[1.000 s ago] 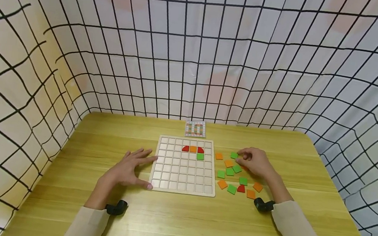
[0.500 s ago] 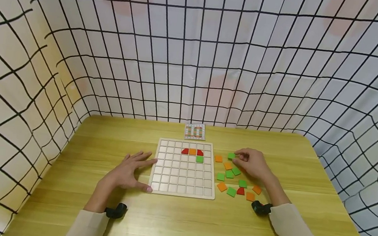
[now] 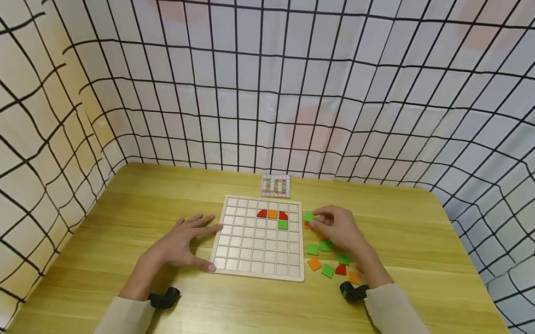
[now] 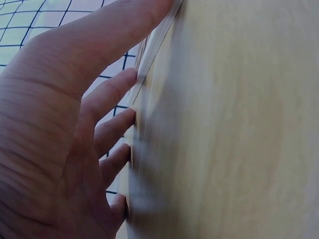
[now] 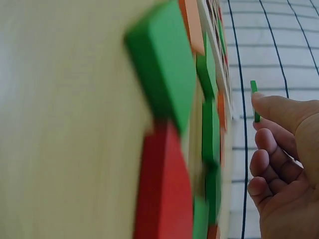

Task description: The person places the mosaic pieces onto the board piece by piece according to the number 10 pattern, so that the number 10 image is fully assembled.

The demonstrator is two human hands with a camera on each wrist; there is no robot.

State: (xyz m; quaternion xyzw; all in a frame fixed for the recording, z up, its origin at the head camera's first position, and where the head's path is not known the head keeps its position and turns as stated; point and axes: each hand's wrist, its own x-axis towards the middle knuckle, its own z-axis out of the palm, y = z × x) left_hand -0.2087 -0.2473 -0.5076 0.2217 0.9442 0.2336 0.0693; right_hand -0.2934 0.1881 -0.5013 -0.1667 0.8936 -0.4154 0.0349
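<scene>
A pale wooden grid board (image 3: 258,251) lies mid-table, with a red quarter-round tile (image 3: 262,214), an orange square tile (image 3: 272,214), a second red quarter-round (image 3: 283,215) and a green square tile (image 3: 283,224) in its upper cells. My left hand (image 3: 182,242) rests at the board's left edge, fingers spread, thumb and a fingertip touching the rim. Between thumb and index finger my right hand (image 3: 339,229) pinches a green square tile (image 5: 254,102), held above the table just right of the board. The right wrist view shows it edge-on, other fingers curled.
Several loose tiles lie right of the board, among them a green square (image 3: 327,271), an orange square (image 3: 314,264) and a red quarter-round (image 3: 341,269). A small patterned card (image 3: 276,185) lies behind the board. A black-lined white curtain (image 3: 277,80) stands beyond the table.
My right hand has picked the green tile off the table and carried it left toward the board. The left hand stays at the board's edge. The head view has tilted slightly.
</scene>
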